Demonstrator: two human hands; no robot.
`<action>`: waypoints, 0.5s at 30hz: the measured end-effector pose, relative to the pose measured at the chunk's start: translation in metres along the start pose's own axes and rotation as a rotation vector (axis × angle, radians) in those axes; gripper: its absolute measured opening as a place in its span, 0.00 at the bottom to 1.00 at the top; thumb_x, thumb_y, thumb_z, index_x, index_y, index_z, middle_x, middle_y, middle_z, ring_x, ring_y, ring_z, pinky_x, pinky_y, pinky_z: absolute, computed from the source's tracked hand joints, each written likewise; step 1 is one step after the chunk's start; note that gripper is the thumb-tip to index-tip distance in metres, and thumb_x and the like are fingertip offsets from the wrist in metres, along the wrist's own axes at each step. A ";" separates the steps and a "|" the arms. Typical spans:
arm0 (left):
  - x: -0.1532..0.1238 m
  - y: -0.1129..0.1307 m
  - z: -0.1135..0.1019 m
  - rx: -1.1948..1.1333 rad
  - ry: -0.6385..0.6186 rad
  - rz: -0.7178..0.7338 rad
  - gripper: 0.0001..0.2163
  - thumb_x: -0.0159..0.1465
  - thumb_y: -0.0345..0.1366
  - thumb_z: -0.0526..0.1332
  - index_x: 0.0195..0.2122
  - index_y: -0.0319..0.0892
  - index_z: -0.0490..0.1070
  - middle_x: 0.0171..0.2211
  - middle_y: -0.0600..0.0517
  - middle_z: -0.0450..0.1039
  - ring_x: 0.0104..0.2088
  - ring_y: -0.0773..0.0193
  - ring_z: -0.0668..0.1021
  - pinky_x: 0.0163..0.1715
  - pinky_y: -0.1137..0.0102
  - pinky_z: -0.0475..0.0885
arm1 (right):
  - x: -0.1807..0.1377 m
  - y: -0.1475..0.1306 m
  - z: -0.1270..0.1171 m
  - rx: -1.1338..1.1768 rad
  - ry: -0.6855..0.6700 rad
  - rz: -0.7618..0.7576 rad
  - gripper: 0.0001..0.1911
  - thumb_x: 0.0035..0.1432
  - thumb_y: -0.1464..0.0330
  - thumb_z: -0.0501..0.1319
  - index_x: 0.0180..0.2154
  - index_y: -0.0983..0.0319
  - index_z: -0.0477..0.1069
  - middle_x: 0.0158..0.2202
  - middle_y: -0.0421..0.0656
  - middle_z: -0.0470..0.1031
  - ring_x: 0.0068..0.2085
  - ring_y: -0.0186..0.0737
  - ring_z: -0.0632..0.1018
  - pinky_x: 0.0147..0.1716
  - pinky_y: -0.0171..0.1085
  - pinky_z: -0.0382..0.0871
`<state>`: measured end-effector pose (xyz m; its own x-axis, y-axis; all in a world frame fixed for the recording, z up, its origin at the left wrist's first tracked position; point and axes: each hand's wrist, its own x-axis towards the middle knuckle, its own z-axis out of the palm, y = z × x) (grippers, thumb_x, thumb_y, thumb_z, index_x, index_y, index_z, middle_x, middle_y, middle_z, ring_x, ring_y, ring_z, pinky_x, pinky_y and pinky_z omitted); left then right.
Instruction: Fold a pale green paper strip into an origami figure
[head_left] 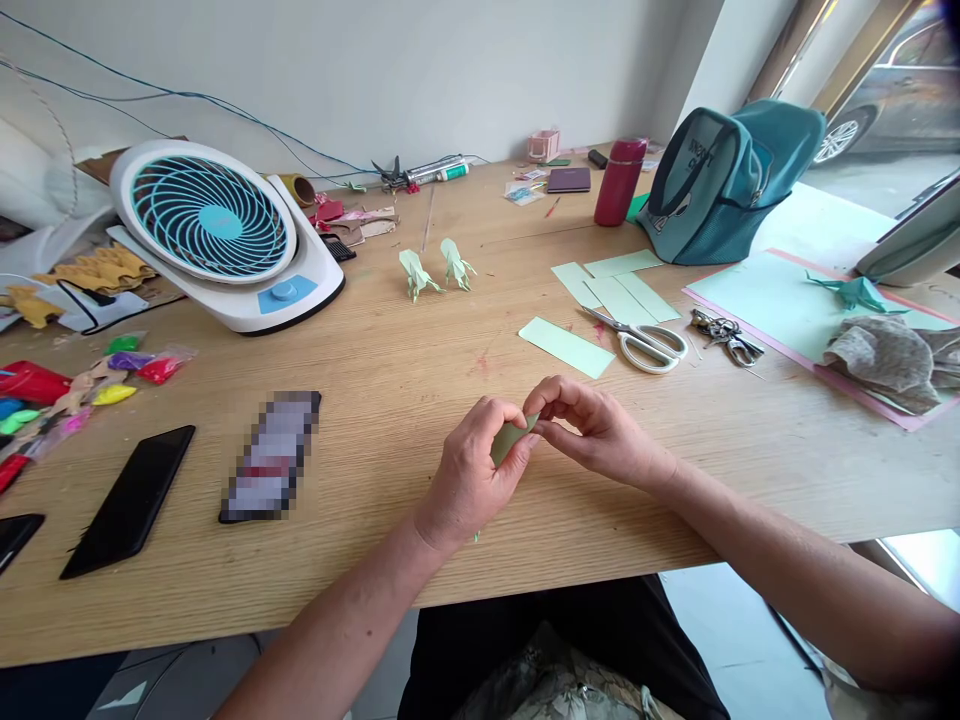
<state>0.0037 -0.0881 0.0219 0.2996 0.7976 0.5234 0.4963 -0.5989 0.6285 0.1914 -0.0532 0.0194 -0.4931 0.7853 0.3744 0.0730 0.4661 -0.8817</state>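
Note:
Both hands meet over the front middle of the wooden table, pinching a small folded piece of green paper (511,440). My left hand (474,468) is closed round its left side, thumb and fingers on it. The fingertips of my right hand (596,432) pinch its upper right end. Much of the paper is hidden by the fingers. Just beyond my hands lies a pale green paper strip (567,346), and white-handled scissors (654,350) rest beside it, partly over more pale green strips (624,300). Two folded paper figures (417,274) stand farther back.
A white and blue fan (217,225) stands at the back left. Phones (131,500) lie at the left, near coloured clay packets (112,394). Keys (724,335), a red flask (621,182), a teal backpack (705,185) and a grey cloth (885,355) are on the right.

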 end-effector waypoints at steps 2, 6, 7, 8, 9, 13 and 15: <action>0.000 0.001 0.001 -0.004 0.031 0.011 0.04 0.68 0.29 0.59 0.38 0.45 0.64 0.36 0.52 0.70 0.38 0.64 0.75 0.40 0.69 0.70 | 0.000 0.000 0.001 0.055 -0.008 0.021 0.02 0.64 0.71 0.60 0.40 0.62 0.70 0.36 0.42 0.75 0.37 0.35 0.76 0.39 0.38 0.73; 0.000 0.001 0.002 -0.003 0.069 0.029 0.06 0.67 0.26 0.59 0.39 0.45 0.65 0.37 0.51 0.70 0.40 0.64 0.74 0.43 0.69 0.71 | 0.001 0.003 0.003 0.243 -0.004 0.070 0.03 0.65 0.69 0.62 0.40 0.62 0.70 0.36 0.41 0.76 0.38 0.34 0.79 0.40 0.38 0.75; 0.000 0.000 0.002 0.002 0.077 0.031 0.06 0.67 0.26 0.59 0.40 0.45 0.66 0.37 0.51 0.70 0.40 0.64 0.74 0.43 0.69 0.71 | 0.001 0.004 0.003 0.282 0.002 0.085 0.04 0.65 0.68 0.63 0.40 0.62 0.70 0.35 0.41 0.76 0.37 0.34 0.79 0.40 0.38 0.75; 0.000 0.000 0.003 0.007 0.083 0.032 0.07 0.67 0.25 0.59 0.40 0.45 0.66 0.38 0.51 0.70 0.40 0.63 0.74 0.42 0.68 0.71 | 0.001 0.005 0.004 0.310 0.010 0.101 0.05 0.64 0.67 0.63 0.40 0.62 0.71 0.34 0.41 0.76 0.37 0.34 0.79 0.40 0.38 0.75; 0.000 0.000 0.003 0.010 0.088 0.033 0.07 0.66 0.25 0.58 0.41 0.45 0.66 0.38 0.51 0.70 0.40 0.63 0.74 0.42 0.68 0.72 | 0.001 0.006 0.004 0.327 0.018 0.120 0.06 0.64 0.67 0.64 0.39 0.62 0.71 0.34 0.40 0.76 0.37 0.34 0.79 0.40 0.38 0.76; -0.001 -0.002 0.003 0.013 0.094 0.041 0.09 0.66 0.24 0.58 0.43 0.46 0.68 0.39 0.50 0.70 0.41 0.63 0.75 0.42 0.68 0.72 | 0.003 0.007 0.004 0.357 0.038 0.165 0.09 0.61 0.63 0.67 0.36 0.63 0.72 0.32 0.40 0.76 0.35 0.33 0.79 0.39 0.37 0.77; -0.001 -0.002 0.003 0.006 0.100 0.042 0.11 0.65 0.22 0.58 0.42 0.45 0.68 0.39 0.51 0.71 0.41 0.63 0.75 0.43 0.68 0.72 | 0.003 0.007 0.004 0.375 0.044 0.174 0.10 0.60 0.63 0.67 0.36 0.63 0.72 0.31 0.40 0.76 0.35 0.33 0.79 0.39 0.37 0.78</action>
<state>0.0047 -0.0874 0.0182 0.2377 0.7604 0.6044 0.4901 -0.6311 0.6012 0.1868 -0.0488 0.0130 -0.4633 0.8597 0.2152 -0.1729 0.1505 -0.9734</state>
